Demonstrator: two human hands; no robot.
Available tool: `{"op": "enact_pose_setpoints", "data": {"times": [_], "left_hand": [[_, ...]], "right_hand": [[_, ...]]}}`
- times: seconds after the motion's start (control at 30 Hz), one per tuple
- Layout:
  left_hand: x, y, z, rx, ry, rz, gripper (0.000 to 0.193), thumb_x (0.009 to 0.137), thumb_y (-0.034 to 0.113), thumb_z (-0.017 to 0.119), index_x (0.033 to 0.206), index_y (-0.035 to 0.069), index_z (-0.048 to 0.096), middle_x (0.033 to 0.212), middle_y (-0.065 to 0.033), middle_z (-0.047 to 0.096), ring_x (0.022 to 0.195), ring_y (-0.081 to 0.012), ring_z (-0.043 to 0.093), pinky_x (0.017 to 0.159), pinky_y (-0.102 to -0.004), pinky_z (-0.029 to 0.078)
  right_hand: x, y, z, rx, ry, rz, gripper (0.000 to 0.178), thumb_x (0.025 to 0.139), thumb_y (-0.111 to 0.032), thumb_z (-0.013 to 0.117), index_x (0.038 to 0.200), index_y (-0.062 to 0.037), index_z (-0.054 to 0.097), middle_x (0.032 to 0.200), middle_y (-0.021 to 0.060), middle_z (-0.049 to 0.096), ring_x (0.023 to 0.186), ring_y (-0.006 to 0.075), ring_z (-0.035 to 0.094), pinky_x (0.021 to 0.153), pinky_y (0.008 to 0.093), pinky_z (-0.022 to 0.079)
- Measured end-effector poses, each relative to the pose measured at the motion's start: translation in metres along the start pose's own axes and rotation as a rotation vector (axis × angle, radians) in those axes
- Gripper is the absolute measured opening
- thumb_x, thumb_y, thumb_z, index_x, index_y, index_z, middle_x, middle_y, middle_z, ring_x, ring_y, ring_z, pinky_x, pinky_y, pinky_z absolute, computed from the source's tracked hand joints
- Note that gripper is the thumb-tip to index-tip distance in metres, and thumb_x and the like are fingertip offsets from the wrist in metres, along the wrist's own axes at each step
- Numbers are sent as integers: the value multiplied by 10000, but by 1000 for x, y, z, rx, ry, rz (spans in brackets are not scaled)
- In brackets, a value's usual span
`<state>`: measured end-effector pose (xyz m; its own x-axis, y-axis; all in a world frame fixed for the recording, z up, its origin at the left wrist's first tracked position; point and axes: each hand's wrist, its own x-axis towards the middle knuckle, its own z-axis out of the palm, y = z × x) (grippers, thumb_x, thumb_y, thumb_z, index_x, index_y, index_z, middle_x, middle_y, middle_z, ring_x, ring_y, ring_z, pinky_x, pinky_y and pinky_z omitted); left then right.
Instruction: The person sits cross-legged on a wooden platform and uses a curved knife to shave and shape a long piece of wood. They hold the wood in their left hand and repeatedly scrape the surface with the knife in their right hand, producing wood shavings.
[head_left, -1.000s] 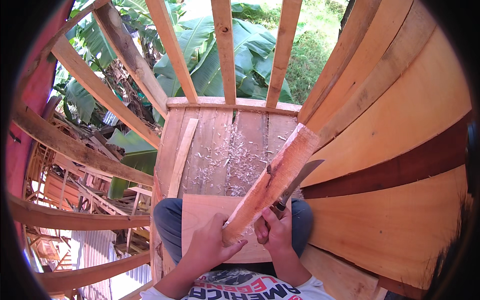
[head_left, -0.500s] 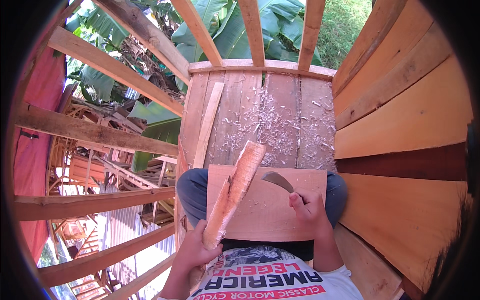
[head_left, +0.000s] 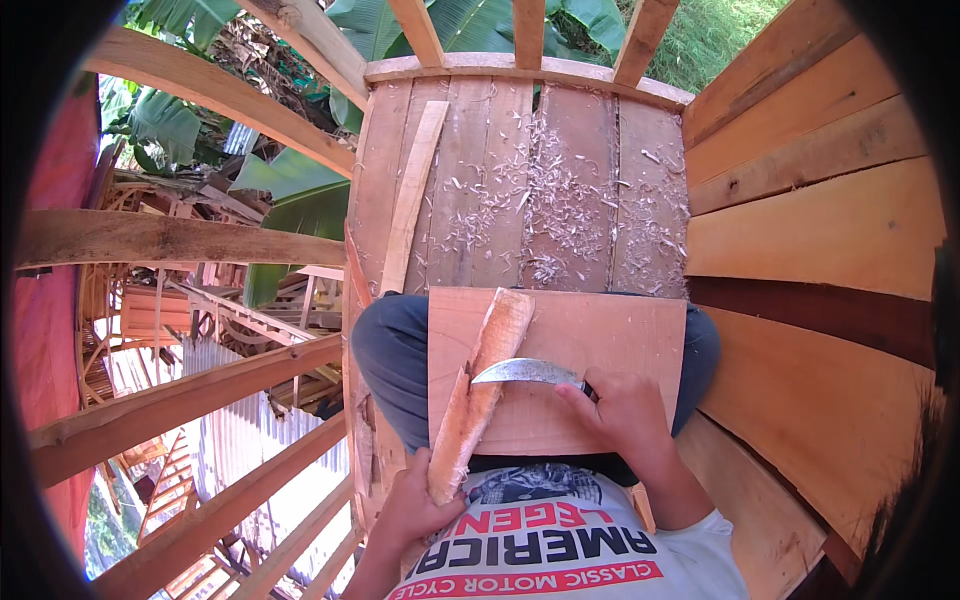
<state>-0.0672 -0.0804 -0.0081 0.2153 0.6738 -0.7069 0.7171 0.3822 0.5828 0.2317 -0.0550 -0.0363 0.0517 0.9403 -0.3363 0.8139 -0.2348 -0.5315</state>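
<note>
A long, rough piece of wood [head_left: 480,385] lies slanted across a flat wooden board [head_left: 610,335] that rests on my lap. My left hand [head_left: 415,510] grips the near end of that piece at the lower middle. My right hand [head_left: 625,410] holds a knife with a curved metal blade [head_left: 522,372]. The blade's tip touches the side of the piece of wood about halfway along it.
Wood shavings [head_left: 560,200] litter the plank floor [head_left: 500,170] ahead of my knees, and a loose slat [head_left: 410,195] lies on it at the left. A plank wall [head_left: 810,240] rises on the right. Open wooden rails [head_left: 170,240] on the left show a drop to structures below.
The piece of wood has come down from pointing up at the wall and now lies on the lap board. The knife has moved left until its blade meets the wood.
</note>
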Motion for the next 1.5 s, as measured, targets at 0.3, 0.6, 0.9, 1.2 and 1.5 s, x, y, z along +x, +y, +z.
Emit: {"op": "enact_pose_setpoints", "data": {"times": [0.3, 0.6, 0.9, 1.2, 1.5], "left_hand": [[6, 1, -4, 93, -13, -7, 480, 681, 227, 722, 1000, -4, 449, 743, -242, 620, 740, -385, 667, 640, -395, 502], [8, -15, -3, 80, -51, 44, 581, 702, 303, 740, 1076, 28, 391, 721, -294, 599, 711, -487, 607, 614, -527, 481], [8, -21, -1, 81, -37, 84, 597, 705, 304, 749, 1078, 21, 379, 735, -300, 596, 727, -494, 601, 623, -539, 475], [-5, -38, 5, 134, -136, 69, 547, 678, 282, 737, 1022, 19, 404, 779, -288, 612, 776, -479, 612, 674, -511, 484], [-4, -25, 6, 44, 4, 12, 478, 670, 247, 718, 969, 9, 431, 787, -271, 620, 791, -454, 625, 688, -479, 482]], "right_hand": [[14, -11, -6, -173, -11, 55, 568, 844, -591, 563, 771, -48, 711, 633, 143, 640, 566, 305, 634, 528, 409, 481], [35, -6, -12, -362, 54, 5, 555, 792, -611, 619, 735, -64, 693, 630, 118, 626, 578, 297, 630, 521, 404, 469], [39, 4, -2, -401, 149, -46, 574, 773, -625, 632, 699, -57, 672, 619, 122, 609, 561, 308, 617, 513, 415, 461], [67, 88, -82, -320, 538, 610, 622, 839, -604, 588, 680, -3, 619, 597, 184, 587, 581, 365, 610, 540, 434, 460], [17, -8, -13, -221, 136, 38, 559, 807, -587, 631, 680, -44, 662, 552, 119, 590, 510, 283, 611, 491, 371, 464]]}}
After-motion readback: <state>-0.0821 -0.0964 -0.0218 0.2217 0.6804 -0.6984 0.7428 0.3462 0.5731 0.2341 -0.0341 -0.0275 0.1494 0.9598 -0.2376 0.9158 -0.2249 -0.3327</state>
